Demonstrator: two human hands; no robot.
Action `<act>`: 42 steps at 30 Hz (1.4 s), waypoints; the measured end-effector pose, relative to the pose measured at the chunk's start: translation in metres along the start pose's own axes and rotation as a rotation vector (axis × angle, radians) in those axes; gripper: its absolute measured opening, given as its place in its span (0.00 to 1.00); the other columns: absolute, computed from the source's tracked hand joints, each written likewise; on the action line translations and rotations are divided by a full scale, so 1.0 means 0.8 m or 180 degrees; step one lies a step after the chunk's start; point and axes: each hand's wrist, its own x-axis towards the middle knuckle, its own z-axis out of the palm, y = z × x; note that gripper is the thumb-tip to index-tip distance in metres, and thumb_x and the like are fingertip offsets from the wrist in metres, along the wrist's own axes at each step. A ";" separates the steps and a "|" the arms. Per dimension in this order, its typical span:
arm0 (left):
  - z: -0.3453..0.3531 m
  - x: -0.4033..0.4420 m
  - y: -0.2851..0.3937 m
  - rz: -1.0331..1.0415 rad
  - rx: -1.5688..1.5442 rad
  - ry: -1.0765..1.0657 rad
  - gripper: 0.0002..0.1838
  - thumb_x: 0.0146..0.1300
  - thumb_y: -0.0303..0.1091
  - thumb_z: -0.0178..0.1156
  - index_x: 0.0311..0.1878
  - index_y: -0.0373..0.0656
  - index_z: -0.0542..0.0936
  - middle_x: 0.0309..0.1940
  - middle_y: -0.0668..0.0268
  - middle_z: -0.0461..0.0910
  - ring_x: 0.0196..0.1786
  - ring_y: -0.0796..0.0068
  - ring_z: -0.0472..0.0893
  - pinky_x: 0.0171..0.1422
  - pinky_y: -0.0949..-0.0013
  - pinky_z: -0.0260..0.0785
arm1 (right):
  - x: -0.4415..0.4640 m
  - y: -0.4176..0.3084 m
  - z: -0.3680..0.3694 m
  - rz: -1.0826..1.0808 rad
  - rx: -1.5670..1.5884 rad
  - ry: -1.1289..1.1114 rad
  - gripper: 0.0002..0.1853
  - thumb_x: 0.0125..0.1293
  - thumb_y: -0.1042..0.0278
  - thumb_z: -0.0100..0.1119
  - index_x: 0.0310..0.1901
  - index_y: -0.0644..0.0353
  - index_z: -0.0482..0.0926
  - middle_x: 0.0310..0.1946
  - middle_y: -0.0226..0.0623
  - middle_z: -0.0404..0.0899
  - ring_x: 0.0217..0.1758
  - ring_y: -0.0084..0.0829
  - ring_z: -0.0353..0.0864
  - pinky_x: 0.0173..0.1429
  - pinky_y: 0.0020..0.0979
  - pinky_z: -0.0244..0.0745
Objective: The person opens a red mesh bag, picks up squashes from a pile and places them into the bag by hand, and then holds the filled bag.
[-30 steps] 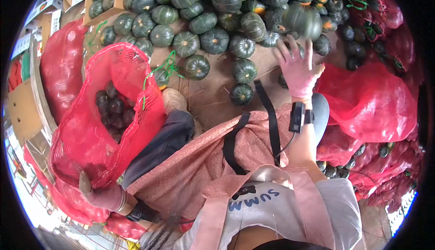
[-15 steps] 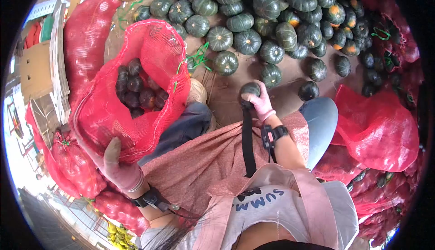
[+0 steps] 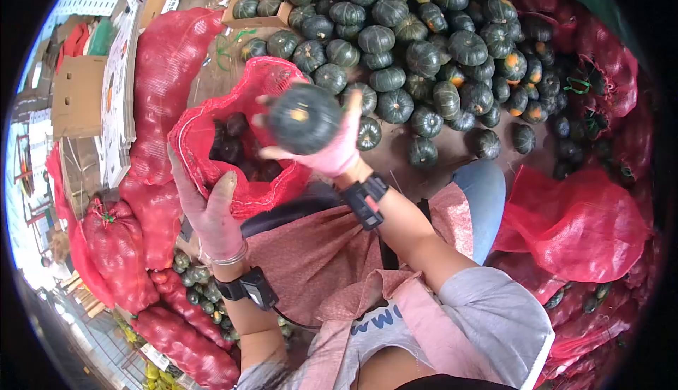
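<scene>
Green pumpkin [image 3: 305, 123] clasped in right hand [image 3: 335, 154] near red mesh sack [image 3: 277, 192]; remotely, I see left hand [image 3: 215, 224] pinching sack's rim.

Brown cardboard box [image 3: 79, 97] at left, full red sack [image 3: 169, 65] nearby.

One open red mesh sack [image 3: 272, 191]. At its near-left rim, one pink-gloved left hand [image 3: 215, 224]; above its right side, one pink-gloved right hand [image 3: 337, 153] and one round, dark-green pumpkin [image 3: 300, 123]. Outside it, two black wrist devices [image 3: 364, 203]; far right of it, one slack red mesh bag [image 3: 583, 229].
</scene>
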 end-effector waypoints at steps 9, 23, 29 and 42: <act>-0.004 0.017 -0.014 0.0332 0.0104 -0.0227 0.38 0.51 0.18 0.53 0.69 0.38 0.58 0.62 0.61 0.64 0.62 0.68 0.67 0.65 0.68 0.59 | -0.068 -0.064 -0.016 -0.0619 -0.0216 0.0623 0.42 0.53 0.22 0.43 0.60 0.46 0.68 0.63 0.48 0.62 0.64 0.55 0.62 0.56 0.70 0.60; 0.003 0.020 -0.012 0.0388 0.0357 -0.0456 0.37 0.51 0.18 0.52 0.68 0.38 0.57 0.62 0.61 0.64 0.64 0.68 0.65 0.68 0.68 0.55 | 0.008 -0.043 -0.042 -0.0315 -0.5197 0.0271 0.21 0.68 0.54 0.48 0.54 0.62 0.72 0.55 0.38 0.73 0.57 0.35 0.72 0.61 0.34 0.66; 0.002 0.027 -0.019 0.0526 0.0296 -0.0390 0.37 0.52 0.19 0.53 0.68 0.38 0.58 0.62 0.61 0.65 0.63 0.68 0.66 0.67 0.67 0.56 | 0.028 -0.044 -0.038 0.0266 -0.7781 0.3175 0.57 0.41 0.30 0.64 0.66 0.62 0.54 0.59 0.57 0.63 0.63 0.53 0.62 0.64 0.41 0.63; 0.011 0.014 -0.005 0.0273 0.0136 0.0104 0.36 0.50 0.23 0.56 0.66 0.37 0.62 0.60 0.59 0.66 0.59 0.67 0.69 0.64 0.68 0.60 | -0.224 -0.158 -0.124 0.0653 -0.7112 0.6562 0.51 0.36 0.55 0.75 0.64 0.42 0.55 0.60 0.48 0.55 0.61 0.50 0.58 0.58 0.48 0.68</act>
